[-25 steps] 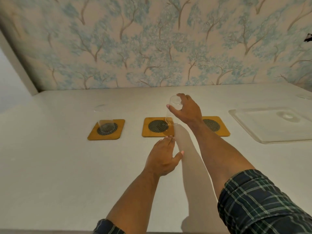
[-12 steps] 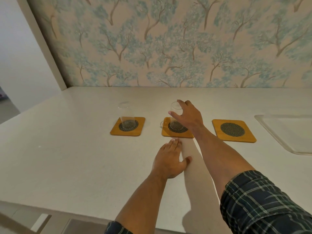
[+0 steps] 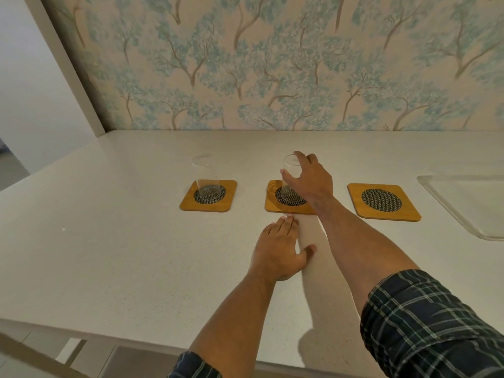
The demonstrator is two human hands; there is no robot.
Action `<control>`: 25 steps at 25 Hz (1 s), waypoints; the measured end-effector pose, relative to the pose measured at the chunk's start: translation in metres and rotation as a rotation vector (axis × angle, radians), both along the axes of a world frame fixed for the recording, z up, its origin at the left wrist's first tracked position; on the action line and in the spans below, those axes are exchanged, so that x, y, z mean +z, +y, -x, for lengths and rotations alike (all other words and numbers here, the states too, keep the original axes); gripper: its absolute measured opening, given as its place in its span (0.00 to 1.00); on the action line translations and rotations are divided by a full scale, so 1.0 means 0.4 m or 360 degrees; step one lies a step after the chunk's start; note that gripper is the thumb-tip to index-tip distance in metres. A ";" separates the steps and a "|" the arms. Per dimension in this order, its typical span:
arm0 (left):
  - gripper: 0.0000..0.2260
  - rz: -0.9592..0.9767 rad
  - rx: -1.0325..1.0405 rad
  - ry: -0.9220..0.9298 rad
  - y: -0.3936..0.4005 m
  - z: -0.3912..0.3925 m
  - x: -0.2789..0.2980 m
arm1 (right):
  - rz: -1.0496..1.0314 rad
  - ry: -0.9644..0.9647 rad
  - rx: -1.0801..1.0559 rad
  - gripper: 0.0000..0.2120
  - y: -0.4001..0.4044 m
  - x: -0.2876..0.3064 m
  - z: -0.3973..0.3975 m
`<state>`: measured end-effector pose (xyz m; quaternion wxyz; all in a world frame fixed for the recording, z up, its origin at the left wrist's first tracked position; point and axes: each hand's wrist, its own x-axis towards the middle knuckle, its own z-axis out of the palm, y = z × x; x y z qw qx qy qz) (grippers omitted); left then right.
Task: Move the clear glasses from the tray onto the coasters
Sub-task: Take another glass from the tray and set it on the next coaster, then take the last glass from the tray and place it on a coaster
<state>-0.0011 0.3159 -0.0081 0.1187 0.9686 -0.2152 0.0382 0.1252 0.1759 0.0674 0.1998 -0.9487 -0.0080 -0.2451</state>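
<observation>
Three yellow-brown coasters with dark mesh centres lie in a row on the white table. A clear glass [image 3: 206, 176] stands upright on the left coaster [image 3: 188, 204]. My right hand [image 3: 309, 178] is wrapped around a second clear glass [image 3: 289, 181], whose base rests on the middle coaster [image 3: 272, 204]. Nothing stands on the right coaster [image 3: 383, 201]. My left hand [image 3: 278, 251] lies flat on the table just in front of the middle coaster, fingers together, holding nothing. The clear tray [image 3: 463, 203] shows partly at the right edge.
A wall with blue tree wallpaper [image 3: 272, 64] runs along the back of the table. The table's near edge [image 3: 81, 327] crosses the lower left, with floor below it. A white wall corner stands at the far left.
My right hand has lowered the glass from above the table down onto the middle coaster. The view has swung left, so most of the tray left the frame. My left hand stayed put.
</observation>
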 end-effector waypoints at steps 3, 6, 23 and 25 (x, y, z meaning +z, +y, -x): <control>0.40 0.0071 0.0012 -0.0036 -0.005 0.000 -0.001 | 0.0030 0.0129 0.0023 0.41 -0.012 0.014 0.009; 0.41 0.0122 0.0046 -0.0072 -0.006 0.001 0.002 | -0.0090 0.0144 -0.0006 0.46 -0.040 0.033 0.032; 0.25 0.0188 -0.0557 -0.0280 -0.309 0.006 0.087 | 0.0009 -0.0143 -0.0709 0.16 -0.534 0.060 0.238; 0.27 0.0221 -0.0657 -0.0179 -0.375 0.027 0.080 | 0.0029 -0.0118 -0.0809 0.14 -0.596 0.061 0.269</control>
